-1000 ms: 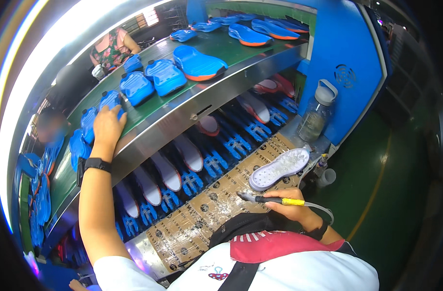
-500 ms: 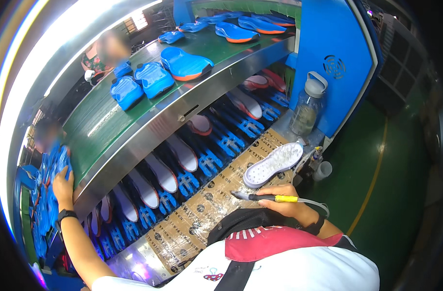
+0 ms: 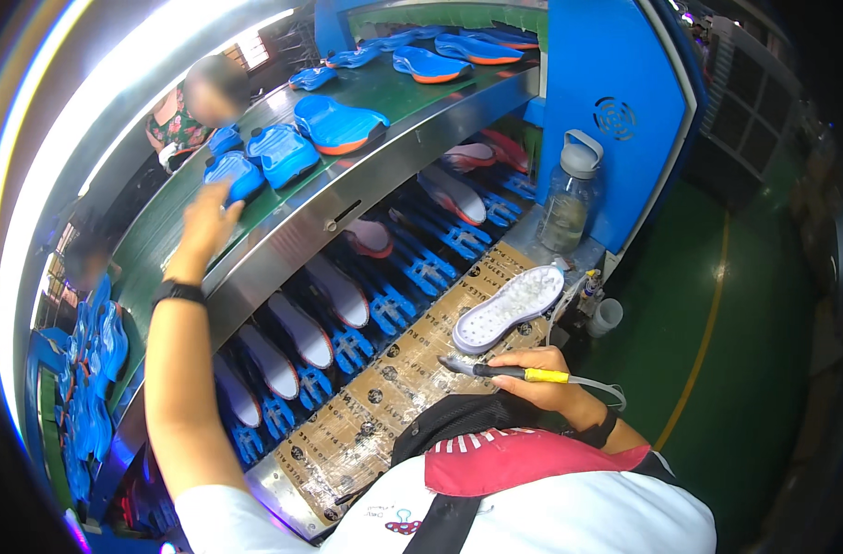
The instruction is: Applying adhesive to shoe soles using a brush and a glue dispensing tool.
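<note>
My left hand point(image 3: 207, 222) reaches over the green conveyor belt point(image 3: 177, 245), thumb and fingers apart, holding nothing. Its fingertips come close to a blue shoe-shaped piece point(image 3: 235, 175); whether they touch it I cannot tell. Beside that piece lie another blue one point(image 3: 283, 155) and a larger blue one with an orange edge point(image 3: 338, 125). In my right hand point(image 3: 537, 377) is a brush point(image 3: 481, 369) with a dark tip, a black and yellow handle and a pale tube or cord. Just beyond the brush, a white shoe sole point(image 3: 506, 312) with small white bits in it rests on the cardboard-covered ledge point(image 3: 375, 420).
A lidded clear jug point(image 3: 569, 198) stands by the blue machine housing point(image 3: 615, 55), with a white cup point(image 3: 606, 317) below. Pale soles point(image 3: 301, 331) sit in a row under the belt's metal rail point(image 3: 287, 231). Blue pieces point(image 3: 94, 388) are piled far left. A person point(image 3: 181, 125) is across the belt.
My left hand has left the pile of blue pieces at the left and moved right and up over the belt. The right hand still holds the brush; the view has shifted slightly.
</note>
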{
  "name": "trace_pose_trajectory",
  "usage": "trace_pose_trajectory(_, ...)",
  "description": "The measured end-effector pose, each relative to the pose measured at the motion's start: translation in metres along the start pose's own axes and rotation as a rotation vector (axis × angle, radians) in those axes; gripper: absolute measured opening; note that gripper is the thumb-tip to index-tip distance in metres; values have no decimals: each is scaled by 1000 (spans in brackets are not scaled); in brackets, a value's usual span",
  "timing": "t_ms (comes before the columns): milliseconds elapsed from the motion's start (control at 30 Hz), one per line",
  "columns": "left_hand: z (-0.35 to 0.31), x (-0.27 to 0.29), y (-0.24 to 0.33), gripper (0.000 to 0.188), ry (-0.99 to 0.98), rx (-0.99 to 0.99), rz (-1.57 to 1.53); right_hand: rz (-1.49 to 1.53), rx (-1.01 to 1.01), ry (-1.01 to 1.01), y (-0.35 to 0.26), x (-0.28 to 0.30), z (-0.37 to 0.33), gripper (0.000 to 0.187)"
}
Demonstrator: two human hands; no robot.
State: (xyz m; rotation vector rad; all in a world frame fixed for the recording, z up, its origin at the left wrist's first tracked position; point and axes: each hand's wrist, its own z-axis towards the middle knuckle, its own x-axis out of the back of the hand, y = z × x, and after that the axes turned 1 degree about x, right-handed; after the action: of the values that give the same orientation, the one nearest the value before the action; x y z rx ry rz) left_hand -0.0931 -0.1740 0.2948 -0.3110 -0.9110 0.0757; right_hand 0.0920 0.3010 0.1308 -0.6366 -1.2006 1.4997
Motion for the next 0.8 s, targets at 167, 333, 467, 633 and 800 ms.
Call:
trace_pose_trajectory(167, 7, 17, 37, 45, -54, 96, -79, -83, -10, 41, 1, 13, -10, 23)
trace_pose_trajectory(333, -53, 56, -22, 32, -134, 72, 137, -102, -13, 68, 10, 21, -19, 22)
trace_pose_trajectory(467, -130, 83, -117, 31, -318, 237, 332, -66, -25, 78, 16, 19, -19, 22)
trace_pose_trajectory(633, -105, 109, -65, 36, -679, 444, 549, -40, -37, 45, 19, 22, -12, 24)
trace_pose_trajectory(800, -32, 30, -5, 59, -47, 354, -279, -78, 42, 76, 7, 24, -5, 24)
